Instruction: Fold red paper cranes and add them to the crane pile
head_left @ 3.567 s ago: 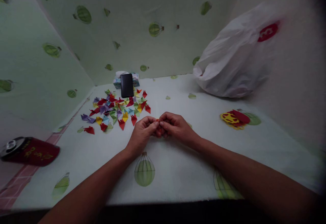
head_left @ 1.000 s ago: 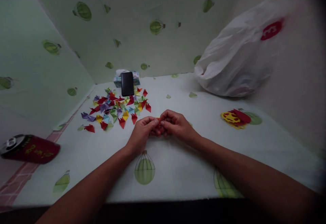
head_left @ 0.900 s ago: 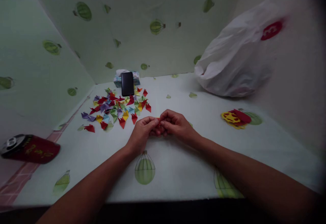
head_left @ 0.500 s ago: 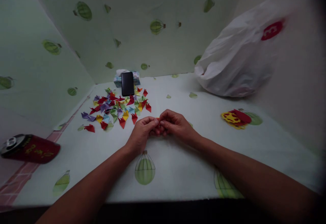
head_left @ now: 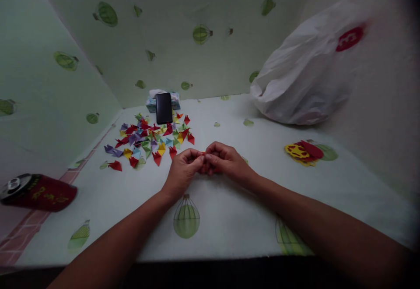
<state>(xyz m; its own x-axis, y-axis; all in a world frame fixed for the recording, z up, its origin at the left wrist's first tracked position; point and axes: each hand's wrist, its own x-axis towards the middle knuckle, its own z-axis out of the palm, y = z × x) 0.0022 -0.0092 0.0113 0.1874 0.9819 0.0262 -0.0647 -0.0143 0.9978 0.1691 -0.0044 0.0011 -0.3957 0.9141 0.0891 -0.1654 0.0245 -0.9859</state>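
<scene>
My left hand (head_left: 184,169) and my right hand (head_left: 227,161) meet over the middle of the table, fingertips pinched together. Between them is a small piece of orange-red paper (head_left: 203,153), mostly covered by the fingers, so its folded shape cannot be made out. Just left of my left hand lies a spread of small folded paper cranes (head_left: 157,157) in red, purple, yellow, green, blue and orange.
A black phone (head_left: 164,108) leans on a tissue box (head_left: 151,104) behind the cranes. At far left lies a red drink can (head_left: 54,193). On the right are yellow and red paper cut-outs (head_left: 298,152) and a full white plastic bag (head_left: 295,79) against the wall.
The left thumb and fingers have shifted slightly against the right fingertips, around the paper. Nothing else on the table has moved.
</scene>
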